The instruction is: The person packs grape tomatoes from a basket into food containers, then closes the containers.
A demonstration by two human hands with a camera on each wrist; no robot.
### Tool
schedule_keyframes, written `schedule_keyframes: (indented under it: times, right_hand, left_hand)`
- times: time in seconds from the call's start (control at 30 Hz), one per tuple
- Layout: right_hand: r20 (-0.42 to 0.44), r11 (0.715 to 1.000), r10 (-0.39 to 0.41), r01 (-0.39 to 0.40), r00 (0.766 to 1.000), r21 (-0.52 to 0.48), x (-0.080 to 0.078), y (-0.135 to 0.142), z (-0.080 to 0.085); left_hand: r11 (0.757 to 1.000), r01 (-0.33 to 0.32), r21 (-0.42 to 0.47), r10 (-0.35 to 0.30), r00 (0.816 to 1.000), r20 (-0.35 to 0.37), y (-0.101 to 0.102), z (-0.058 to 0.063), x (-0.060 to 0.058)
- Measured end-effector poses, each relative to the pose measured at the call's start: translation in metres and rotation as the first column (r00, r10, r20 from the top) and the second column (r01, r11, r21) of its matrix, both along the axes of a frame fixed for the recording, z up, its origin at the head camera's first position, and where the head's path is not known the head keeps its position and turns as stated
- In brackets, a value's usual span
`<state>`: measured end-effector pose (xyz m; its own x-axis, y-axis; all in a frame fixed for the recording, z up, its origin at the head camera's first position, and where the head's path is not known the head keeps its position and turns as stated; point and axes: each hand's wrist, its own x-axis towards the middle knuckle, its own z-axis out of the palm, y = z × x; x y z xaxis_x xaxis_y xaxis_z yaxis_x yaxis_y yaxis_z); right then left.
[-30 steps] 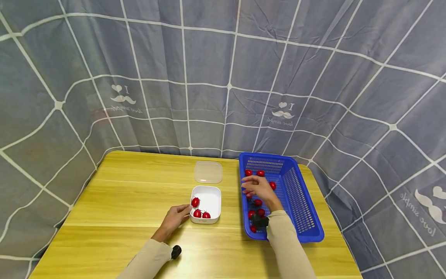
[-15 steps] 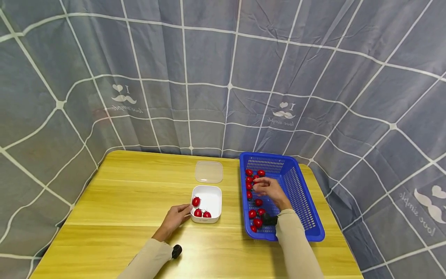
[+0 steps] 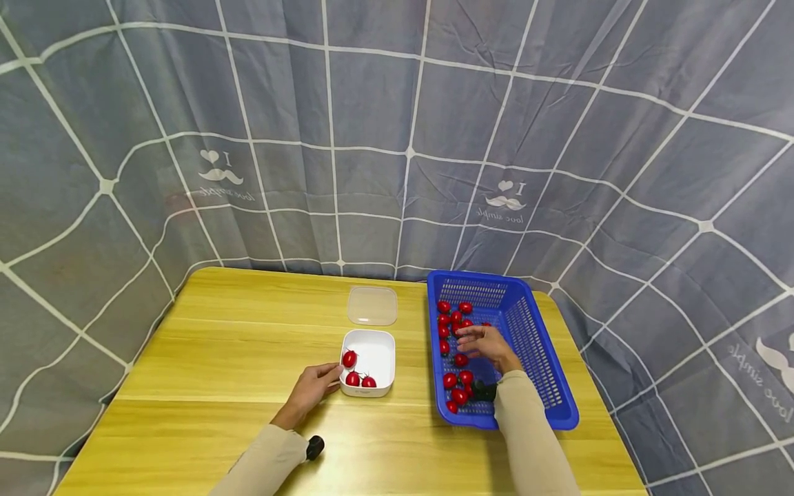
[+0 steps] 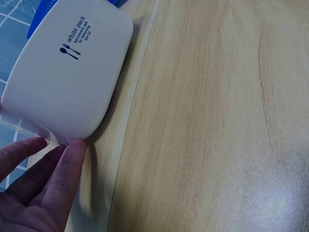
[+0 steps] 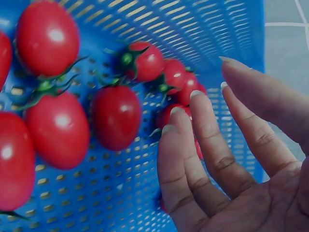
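Listing, left to right on the yellow wood-grain table (image 3: 217, 344): my left hand (image 3: 312, 387), fingers nearly straight, tips touching the left near corner of a square white plastic box (image 3: 380, 355). Contents, left and near sides: three small oval red tomatoes (image 3: 349, 359). Lettering: "white pack", legible from the left wrist, where part of the box is cut off. Beyond it: one square translucent lid (image 3: 372, 306). At right: one rectangular blue perforated plastic basket (image 3: 554, 375), with loose red tomatoes (image 3: 460, 359), mostly along its left side; count uncertain, some covered by my right hand (image 3: 486, 344), its fingers spread, slightly bent, holding nothing. Whether fingertips touch any tomato, I cannot tell.
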<state>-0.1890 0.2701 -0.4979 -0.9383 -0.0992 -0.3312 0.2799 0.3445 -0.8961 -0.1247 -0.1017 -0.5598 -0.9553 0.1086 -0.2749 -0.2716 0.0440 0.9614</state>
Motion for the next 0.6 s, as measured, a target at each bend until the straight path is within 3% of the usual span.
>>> schedule_keyframes:
  times: [0.2, 0.6]
  right_hand:
    - [0.053, 0.998, -0.033, 0.03, 0.998, 0.056, 0.0, 0.004, -0.007]
    - [0.111, 0.992, -0.013, -0.002, 0.994, 0.128, -0.001, 0.008, -0.023]
  left_hand:
    - [1.0, -0.006, -0.003, 0.006, 1.0, 0.014, 0.001, -0.001, 0.001]
    - [1.0, -0.009, 0.008, 0.008, 1.0, 0.009, 0.001, 0.001, 0.001]
